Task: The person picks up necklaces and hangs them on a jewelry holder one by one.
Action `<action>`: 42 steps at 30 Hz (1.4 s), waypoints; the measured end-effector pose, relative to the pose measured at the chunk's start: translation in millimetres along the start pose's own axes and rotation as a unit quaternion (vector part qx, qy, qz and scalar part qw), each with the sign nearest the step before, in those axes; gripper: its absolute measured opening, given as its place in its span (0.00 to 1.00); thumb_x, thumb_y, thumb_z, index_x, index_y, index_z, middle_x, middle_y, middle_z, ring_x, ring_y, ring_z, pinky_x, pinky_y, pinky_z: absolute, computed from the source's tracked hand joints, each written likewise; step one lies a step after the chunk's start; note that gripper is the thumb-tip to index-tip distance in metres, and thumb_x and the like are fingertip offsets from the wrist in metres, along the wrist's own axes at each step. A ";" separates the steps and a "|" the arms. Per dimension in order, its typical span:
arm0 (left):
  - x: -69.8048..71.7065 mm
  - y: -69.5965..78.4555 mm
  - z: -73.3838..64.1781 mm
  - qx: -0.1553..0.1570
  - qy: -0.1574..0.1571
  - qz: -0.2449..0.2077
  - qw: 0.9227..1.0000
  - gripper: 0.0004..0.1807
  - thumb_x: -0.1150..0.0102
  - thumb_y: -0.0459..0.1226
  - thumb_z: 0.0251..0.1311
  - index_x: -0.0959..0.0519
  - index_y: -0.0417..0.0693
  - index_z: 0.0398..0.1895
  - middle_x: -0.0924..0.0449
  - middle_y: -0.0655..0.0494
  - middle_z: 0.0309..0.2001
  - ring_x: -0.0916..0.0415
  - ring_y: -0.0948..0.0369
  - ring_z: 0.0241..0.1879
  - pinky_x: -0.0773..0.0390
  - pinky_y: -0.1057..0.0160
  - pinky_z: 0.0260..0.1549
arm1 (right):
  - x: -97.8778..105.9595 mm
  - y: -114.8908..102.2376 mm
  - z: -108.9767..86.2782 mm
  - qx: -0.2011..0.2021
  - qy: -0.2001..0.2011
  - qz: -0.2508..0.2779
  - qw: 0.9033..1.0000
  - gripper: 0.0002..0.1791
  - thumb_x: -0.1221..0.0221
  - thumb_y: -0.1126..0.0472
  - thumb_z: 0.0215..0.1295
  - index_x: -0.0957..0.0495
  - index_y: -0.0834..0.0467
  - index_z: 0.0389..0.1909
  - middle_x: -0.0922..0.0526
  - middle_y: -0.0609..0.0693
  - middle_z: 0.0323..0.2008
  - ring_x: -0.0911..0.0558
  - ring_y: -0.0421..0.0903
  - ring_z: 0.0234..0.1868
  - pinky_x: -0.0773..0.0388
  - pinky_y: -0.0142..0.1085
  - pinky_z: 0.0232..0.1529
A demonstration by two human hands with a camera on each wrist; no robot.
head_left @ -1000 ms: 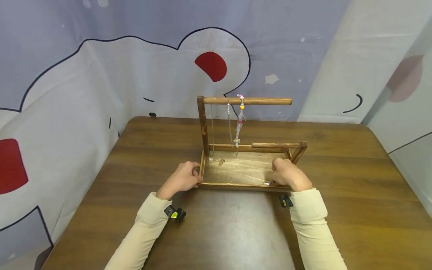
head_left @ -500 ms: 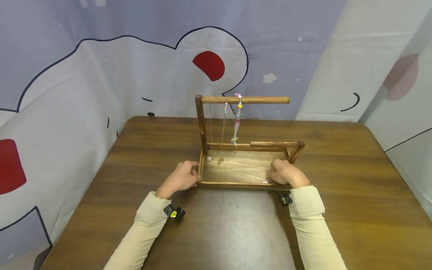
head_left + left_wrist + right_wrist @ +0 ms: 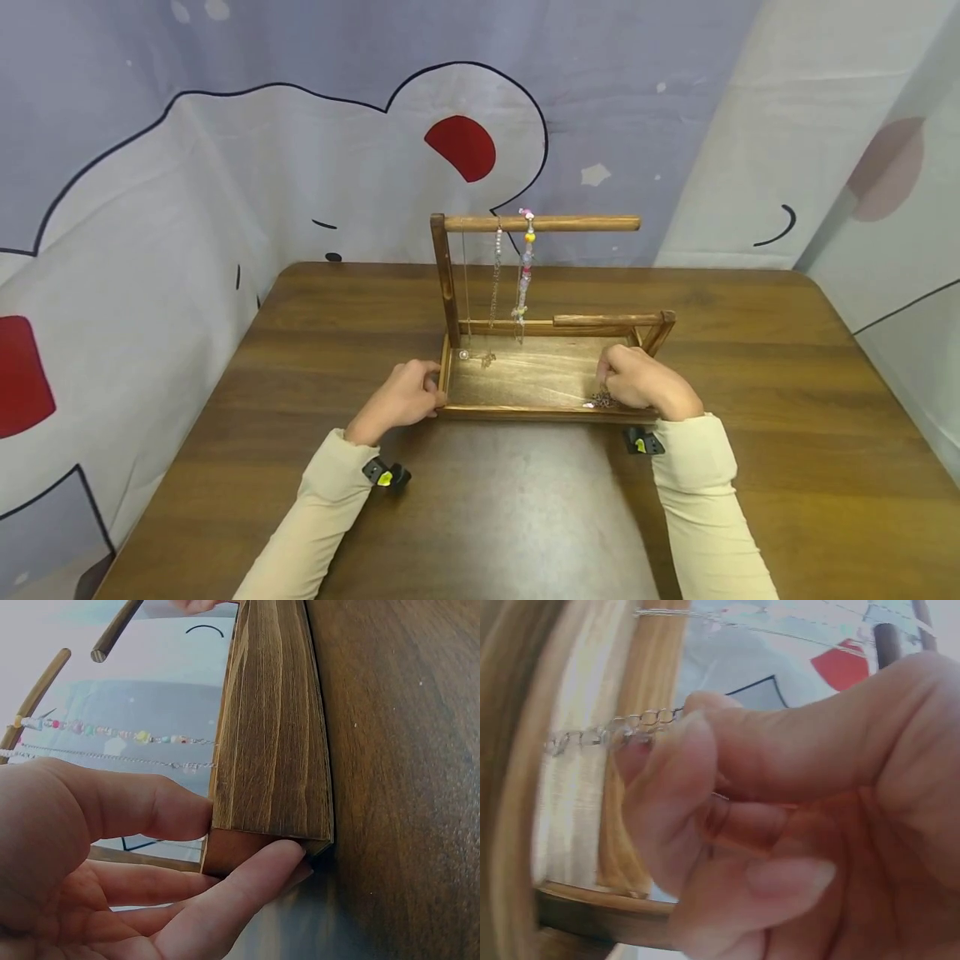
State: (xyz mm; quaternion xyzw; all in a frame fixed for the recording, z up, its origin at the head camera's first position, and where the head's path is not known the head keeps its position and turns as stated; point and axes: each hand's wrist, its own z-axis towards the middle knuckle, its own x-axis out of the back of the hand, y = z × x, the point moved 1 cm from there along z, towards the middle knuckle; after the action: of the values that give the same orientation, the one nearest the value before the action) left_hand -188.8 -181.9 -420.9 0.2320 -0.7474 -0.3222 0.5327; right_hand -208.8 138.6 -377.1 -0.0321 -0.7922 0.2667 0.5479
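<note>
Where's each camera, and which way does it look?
Head: worn on the head, facing forward and down at the wooden tray; left hand, right hand and sleeves show.
Left wrist: worn there, facing the left hand gripping the tray's corner; part of the right hand shows too.
Right wrist: worn there, facing the right hand pinching a chain; only that hand shows.
Head and left wrist views share the beaded strand.

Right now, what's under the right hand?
Part of a silvery chain, pinched by the right hand, and some of the wooden tray show there. Whatever lies directly beneath the hand is covered.
</note>
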 end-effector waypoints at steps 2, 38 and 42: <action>-0.5 -0.2 0.3 0.001 -0.002 0.001 1.000 0.29 0.42 0.29 0.51 0.35 0.28 0.59 0.24 0.52 0.23 0.21 0.58 0.20 0.23 0.66 0.22 | 1.7 -1.9 -3.6 0.008 0.009 0.007 1.000 0.13 0.56 0.74 0.46 0.26 0.61 0.29 0.26 0.50 0.27 0.27 0.45 0.30 0.31 0.37 0.31; -1.3 -1.4 -1.0 -0.006 0.006 0.001 1.000 0.29 0.42 0.30 0.50 0.33 0.28 0.57 0.24 0.52 0.23 0.22 0.61 0.18 0.23 0.66 0.22 | 63.5 -94.8 7.8 0.207 0.247 0.114 0.940 0.04 0.52 0.62 0.68 0.32 0.58 0.35 0.24 0.51 0.25 0.25 0.44 0.26 0.30 0.35 0.28; -1.8 -1.7 -1.0 -0.008 0.008 0.000 1.000 0.29 0.42 0.30 0.50 0.34 0.28 0.57 0.23 0.52 0.23 0.22 0.60 0.18 0.23 0.66 0.21 | 68.6 -101.0 17.5 0.210 0.273 0.113 0.932 0.04 0.53 0.62 0.68 0.32 0.59 0.35 0.23 0.52 0.25 0.24 0.45 0.26 0.29 0.35 0.27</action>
State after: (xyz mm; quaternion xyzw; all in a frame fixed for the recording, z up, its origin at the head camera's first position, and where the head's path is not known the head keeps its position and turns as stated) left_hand -187.2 -182.0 -423.1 0.2304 -0.7404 -0.3260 0.5408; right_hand -227.2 68.9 -277.1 -0.0774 -0.5288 0.4684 0.7035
